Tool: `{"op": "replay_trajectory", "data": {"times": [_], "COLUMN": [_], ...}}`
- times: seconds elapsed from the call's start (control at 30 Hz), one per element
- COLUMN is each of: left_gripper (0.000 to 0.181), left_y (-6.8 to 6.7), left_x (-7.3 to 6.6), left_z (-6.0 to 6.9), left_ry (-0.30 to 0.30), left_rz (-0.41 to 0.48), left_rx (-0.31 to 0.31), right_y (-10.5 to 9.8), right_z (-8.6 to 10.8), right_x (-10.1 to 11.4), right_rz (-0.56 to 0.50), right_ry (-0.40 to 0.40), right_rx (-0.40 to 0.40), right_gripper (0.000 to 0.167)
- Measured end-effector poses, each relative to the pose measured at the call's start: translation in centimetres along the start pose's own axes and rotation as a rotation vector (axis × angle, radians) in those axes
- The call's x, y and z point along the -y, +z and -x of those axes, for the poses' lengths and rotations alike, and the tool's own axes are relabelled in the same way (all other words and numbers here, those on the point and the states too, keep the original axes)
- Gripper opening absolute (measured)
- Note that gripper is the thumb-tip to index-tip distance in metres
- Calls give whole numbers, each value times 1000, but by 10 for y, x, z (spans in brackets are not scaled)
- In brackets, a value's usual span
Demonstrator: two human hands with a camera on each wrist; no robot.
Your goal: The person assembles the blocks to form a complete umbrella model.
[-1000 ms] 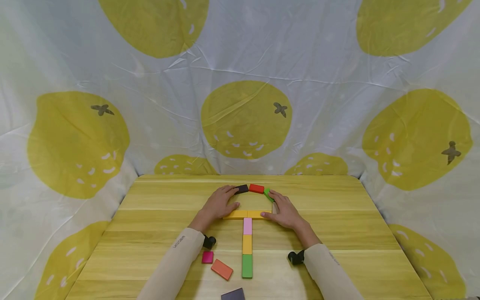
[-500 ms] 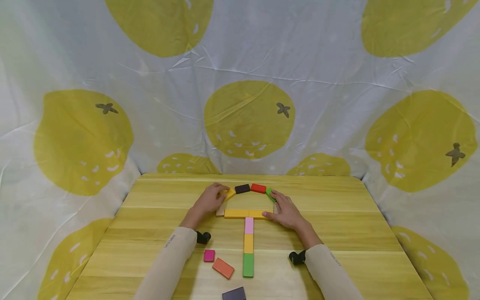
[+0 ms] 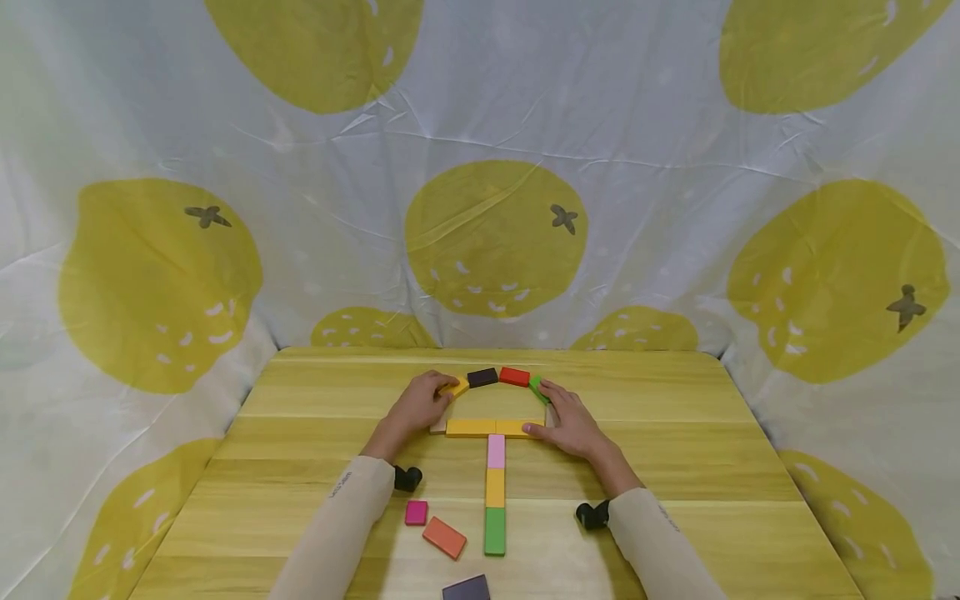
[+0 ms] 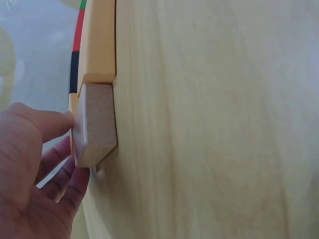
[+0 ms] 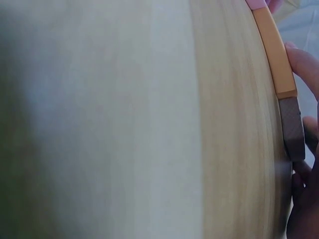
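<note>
The person wears long sleeves of pale beige, the left sleeve (image 3: 333, 521) and the right sleeve (image 3: 663, 542) matching, plain and fairly smooth. Each ends in a straight hem at the wrist. A short line of small dark lettering (image 3: 340, 485) runs along the left one near its hem; similar lettering (image 3: 668, 517) marks the right one, both too small to read. At the inner side of each cuff sits a small, rounded black device, one left (image 3: 408, 478) and one right (image 3: 592, 516). The left hand (image 3: 417, 404) and right hand (image 3: 573, 423) are bare.
</note>
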State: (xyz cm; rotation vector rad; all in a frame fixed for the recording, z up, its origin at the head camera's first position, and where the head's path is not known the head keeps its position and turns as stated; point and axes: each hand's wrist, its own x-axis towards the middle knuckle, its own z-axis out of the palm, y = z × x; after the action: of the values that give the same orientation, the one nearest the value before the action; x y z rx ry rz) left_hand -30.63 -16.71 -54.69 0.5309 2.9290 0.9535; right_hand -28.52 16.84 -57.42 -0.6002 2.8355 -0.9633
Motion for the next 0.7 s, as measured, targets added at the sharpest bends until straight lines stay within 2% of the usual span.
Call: {"op": "replay_trajectory", "data": {"times": [0.3, 0.7], "left_gripper": [31, 32], "left_y": [-1, 1], "left_x": [-1, -4], "left_z": [0, 2], "left_ry": [8, -16], "left_rz": [10, 24], "left_rx": [4, 6], "right_y": [0, -1], "right_z": [0, 1], "right_x": [0, 2], "right_rz": [5, 17], "right_ry": [1, -10], "right_rx": [-1, 1], "right_gripper": [92, 91]}}
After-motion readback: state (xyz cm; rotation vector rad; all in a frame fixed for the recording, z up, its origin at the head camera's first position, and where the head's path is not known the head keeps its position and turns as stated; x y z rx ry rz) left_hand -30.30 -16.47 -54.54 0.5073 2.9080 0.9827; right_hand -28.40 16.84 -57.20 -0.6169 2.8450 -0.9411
